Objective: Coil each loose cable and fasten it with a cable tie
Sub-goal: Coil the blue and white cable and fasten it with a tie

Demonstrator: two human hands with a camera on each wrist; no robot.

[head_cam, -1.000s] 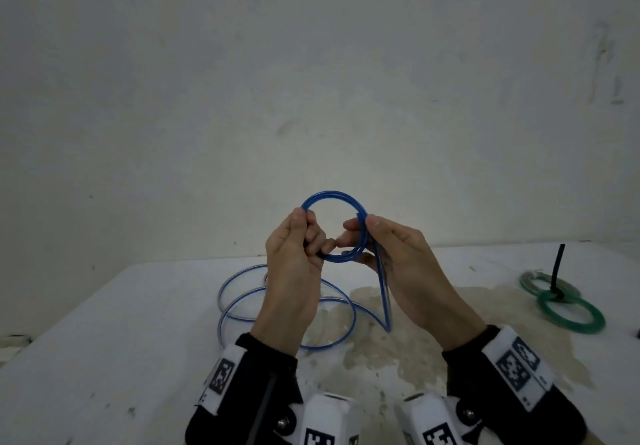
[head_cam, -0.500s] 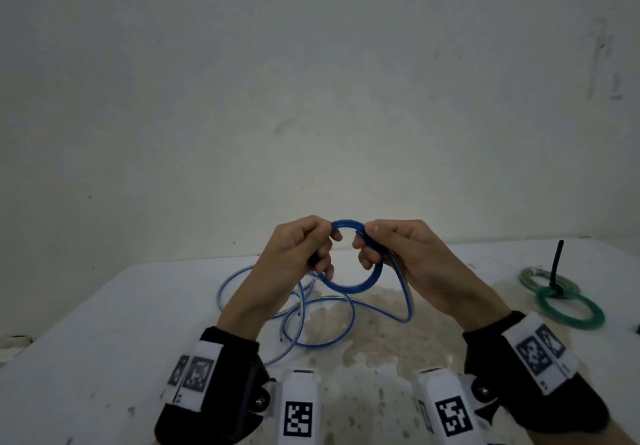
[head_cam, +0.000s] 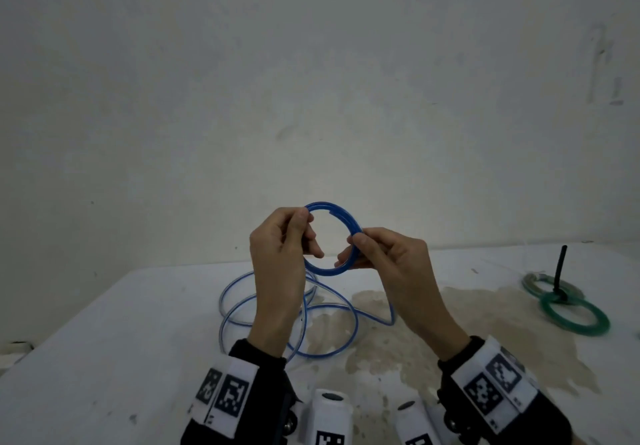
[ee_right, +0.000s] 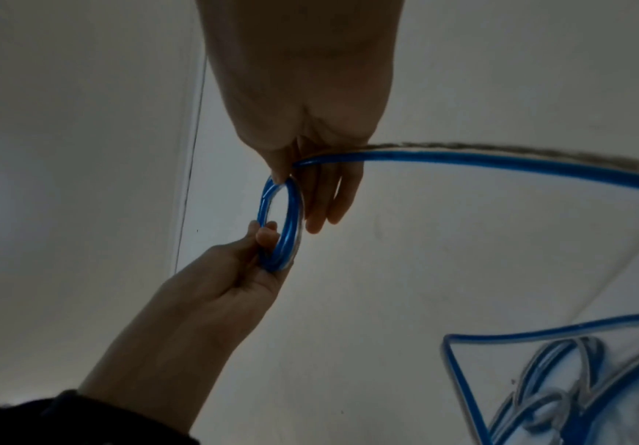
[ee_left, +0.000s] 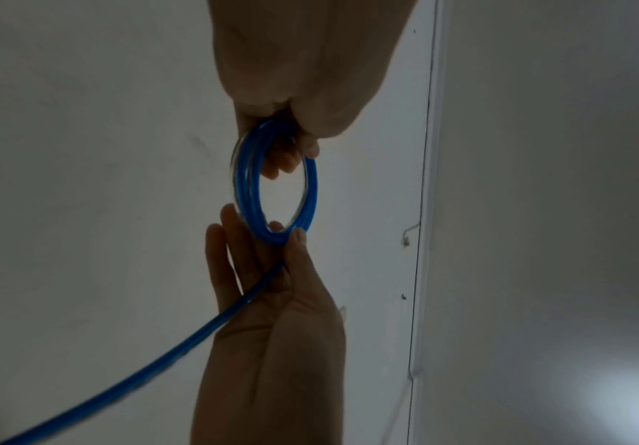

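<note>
Blue coil [head_cam: 333, 239] now upright and rounder, raised toward frame centre; left hand [head_cam: 277, 254] turns vertical; right hand [head_cam: 388, 257] pinches coil's right edge

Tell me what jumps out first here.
A small blue coil held up at centre frame, pinched between the left hand and right hand. Behind them, the rest of the blue cable sprawls in loose loops on the white table. Far right lies a green coil.

Glossy translucent plastic blue cable [head_cam: 341, 214]
</note>
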